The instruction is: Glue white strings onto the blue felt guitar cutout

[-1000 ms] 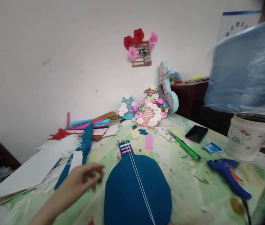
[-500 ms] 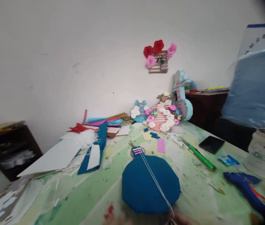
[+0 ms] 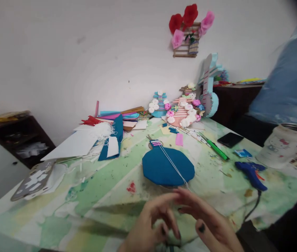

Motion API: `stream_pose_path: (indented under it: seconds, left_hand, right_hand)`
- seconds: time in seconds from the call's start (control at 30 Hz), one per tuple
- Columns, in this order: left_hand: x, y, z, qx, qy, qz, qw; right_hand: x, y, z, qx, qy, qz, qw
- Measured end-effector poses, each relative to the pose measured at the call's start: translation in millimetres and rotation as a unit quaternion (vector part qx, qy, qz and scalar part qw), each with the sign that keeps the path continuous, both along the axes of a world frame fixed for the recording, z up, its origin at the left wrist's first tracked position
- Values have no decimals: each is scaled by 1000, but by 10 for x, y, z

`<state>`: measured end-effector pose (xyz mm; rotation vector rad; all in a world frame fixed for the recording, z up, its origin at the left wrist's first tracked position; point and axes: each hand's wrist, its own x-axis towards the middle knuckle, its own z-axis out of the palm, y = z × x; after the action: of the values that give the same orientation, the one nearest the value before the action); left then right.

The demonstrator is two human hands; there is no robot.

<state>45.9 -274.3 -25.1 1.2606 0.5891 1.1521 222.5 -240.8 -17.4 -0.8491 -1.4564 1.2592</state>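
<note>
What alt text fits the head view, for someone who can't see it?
Bare left hand and bare right hand are close together on the near side of a blue guitar-shaped board with white strings on a green-and-white tablecloth. A blue glue gun lies to the right.

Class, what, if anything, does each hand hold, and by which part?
No held thing shows: the right hand is open; the left hand curls loosely and could hide something small.

Both hands [image 3: 181,222] now together at front of bench [image 3: 93,192].
Left hand [image 3: 147,220] was left of blue cutout [image 3: 168,166] 1 s ago; now beside right [image 3: 212,222], fingers bent.
</note>
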Motion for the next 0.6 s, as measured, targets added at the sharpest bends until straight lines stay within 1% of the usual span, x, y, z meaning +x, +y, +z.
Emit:
stream_pose_path:
  seconds: [0.07,0.13,0.17,0.23,0.33,0.43,0.47,0.53,0.6]
  left_hand:
    - [56,121,-159,7,-96,-35,995]
    - [75,158,-271,11,-153,-64,986]
    - [79,149,-301,14,-156,-74,985]
    - [85,100,-320,5,-153,-66,986]
    - [94,25,-346,-5,-140,-44,989]
    - [103,-10,-462,-18,-123,-32,992]
    - [107,-16,-517,-30,-115,-40,992]
    - [114,-22,-622,-59,-84,-76,992]
    - [118,-23,-690,-78,-50,-113,989]
  right_hand:
    - [-133,-38,16,-21,40,13,999]
    - [-239,-61,30,-50,74,32,995]
    - [-281,-67,38,-63,88,43,993]
    - [-345,-71,60,-87,111,53,989]
    - [-417,-61,88,-110,145,37,983]
    - [-481,-39,94,-125,175,29,976]
    - [-499,-29,90,-127,182,26,975]
    - [-526,-14,79,-127,190,18,973]
    - [-537,-6,65,-124,190,11,974]
